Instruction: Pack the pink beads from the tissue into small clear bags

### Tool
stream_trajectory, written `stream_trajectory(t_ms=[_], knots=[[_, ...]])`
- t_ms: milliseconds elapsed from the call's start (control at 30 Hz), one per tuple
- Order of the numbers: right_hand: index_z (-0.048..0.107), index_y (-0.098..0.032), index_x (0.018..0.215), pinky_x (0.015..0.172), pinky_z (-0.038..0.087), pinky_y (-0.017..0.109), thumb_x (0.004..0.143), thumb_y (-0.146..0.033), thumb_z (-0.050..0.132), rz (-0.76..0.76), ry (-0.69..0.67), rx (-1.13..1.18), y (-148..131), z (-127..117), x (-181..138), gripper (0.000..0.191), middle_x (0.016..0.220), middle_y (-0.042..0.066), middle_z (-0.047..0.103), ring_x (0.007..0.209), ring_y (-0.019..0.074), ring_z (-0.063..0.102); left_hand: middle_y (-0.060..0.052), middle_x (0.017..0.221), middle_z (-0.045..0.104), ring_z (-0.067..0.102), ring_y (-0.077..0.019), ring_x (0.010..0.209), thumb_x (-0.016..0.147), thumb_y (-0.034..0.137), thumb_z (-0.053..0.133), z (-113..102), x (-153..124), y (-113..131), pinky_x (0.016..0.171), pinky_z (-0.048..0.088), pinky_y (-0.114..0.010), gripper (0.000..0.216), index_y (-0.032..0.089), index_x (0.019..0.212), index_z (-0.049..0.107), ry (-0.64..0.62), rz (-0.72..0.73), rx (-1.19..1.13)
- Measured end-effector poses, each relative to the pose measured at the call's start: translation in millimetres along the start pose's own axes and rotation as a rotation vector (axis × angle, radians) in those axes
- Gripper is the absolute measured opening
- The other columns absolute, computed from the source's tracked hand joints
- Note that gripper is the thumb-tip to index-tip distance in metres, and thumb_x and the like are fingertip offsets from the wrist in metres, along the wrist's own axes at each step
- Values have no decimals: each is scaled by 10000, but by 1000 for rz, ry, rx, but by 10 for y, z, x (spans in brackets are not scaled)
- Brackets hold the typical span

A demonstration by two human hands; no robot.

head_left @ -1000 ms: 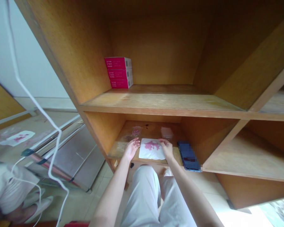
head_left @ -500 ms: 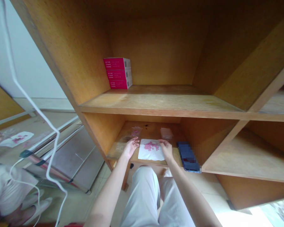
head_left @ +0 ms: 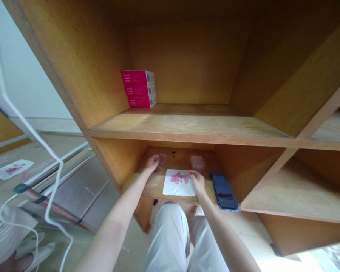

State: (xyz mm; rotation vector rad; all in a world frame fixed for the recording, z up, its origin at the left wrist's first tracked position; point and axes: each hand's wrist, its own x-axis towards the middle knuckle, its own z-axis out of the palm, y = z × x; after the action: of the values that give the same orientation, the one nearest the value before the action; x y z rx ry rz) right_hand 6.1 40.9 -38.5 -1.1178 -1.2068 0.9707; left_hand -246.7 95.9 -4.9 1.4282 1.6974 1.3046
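Near shelf edge (head_left: 184,200), white paper (head_left: 172,189)

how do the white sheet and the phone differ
The sheet is white and nearly square; the phone is dark and elongated. The sheet bears small pink pieces; the phone bears none. The right hand is at the sheet's edge; no hand touches the phone. Both lie flat on the lower shelf.

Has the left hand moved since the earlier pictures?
Yes: judged against the lower shelf, the left hand has moved deeper in and leftward, from beside the white sheet to the small clear bag.
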Motion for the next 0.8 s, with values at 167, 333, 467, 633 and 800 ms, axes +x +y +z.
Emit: stream_trajectory(t_ms=[167,333,467,633,800], knots=[[640,-145,791,628,413,254,627,-234,462,25,-4,-3,14,13,8,258,767,58,660,687,176,578,-39,1092,597,525,-198,1027,766,247,488,29,132,47,876,386,-302,301,234,1055,569,-256,128,432],[638,-147,798,626,416,248,628,-223,458,22,-19,5,45,19,20,259,770,54,656,688,169,576,-81,1221,497,430,-211,1140,780,319,461,170,186,21,949,320,-310,405,189,1163,480,-367,215,695],[641,-150,805,649,419,253,633,-225,452,18,-29,-5,41,19,24,267,792,57,657,714,172,578,-148,1228,472,395,-251,1168,739,288,507,291,192,-73,982,276,-342,434,111,1135,488,-379,159,667],[645,-155,800,660,421,261,628,-226,457,27,-21,5,44,27,27,265,806,60,661,721,175,582,-158,1244,456,328,-254,1218,728,204,489,355,211,-164,1013,212,-362,338,114,1052,530,-323,128,524],[648,-160,799,654,424,262,630,-234,464,35,-19,5,32,27,24,260,803,61,664,721,180,585,-150,1188,511,344,-254,1209,668,196,540,349,248,-214,1008,211,-363,222,150,881,582,-247,95,244]])
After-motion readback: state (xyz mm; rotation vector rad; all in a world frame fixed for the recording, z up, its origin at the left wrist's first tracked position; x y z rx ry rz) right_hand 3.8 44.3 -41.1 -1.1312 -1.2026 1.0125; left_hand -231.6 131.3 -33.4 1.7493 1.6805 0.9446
